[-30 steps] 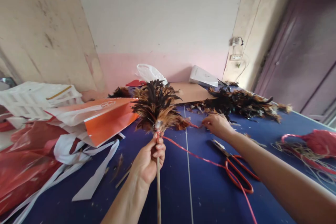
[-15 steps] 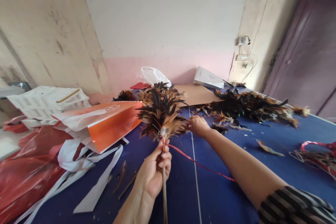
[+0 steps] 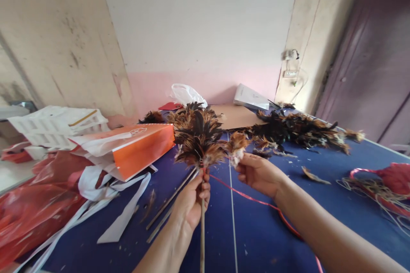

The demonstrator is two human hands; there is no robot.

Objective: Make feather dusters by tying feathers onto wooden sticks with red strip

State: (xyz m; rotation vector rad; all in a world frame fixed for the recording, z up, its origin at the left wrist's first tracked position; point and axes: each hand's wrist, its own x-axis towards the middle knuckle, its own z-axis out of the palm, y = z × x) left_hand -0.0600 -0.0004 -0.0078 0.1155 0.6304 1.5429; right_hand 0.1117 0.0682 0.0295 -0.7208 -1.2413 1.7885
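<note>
My left hand is closed around the thin stick of a feather duster, just below its brown and black feathers. The stick runs down toward me. From the binding at the top of that hand, a pink plastic ribbon trails right and passes under my right forearm. My right hand pinches a small bunch of brown feathers with whitish fluffy ends, a little to the right of the duster. Behind it lies a pile of loose black and brown feathers.
An orange and white paper bag lies left of the duster, near red plastic and white strips. Bare sticks rest beside my left forearm. Cardboard lies at the back; a pink ribbon bundle sits at right.
My right hand has come back from beside the feather pile toward me, and a small feather bunch now shows in its fingers. My left hand still grips the duster's stick.
</note>
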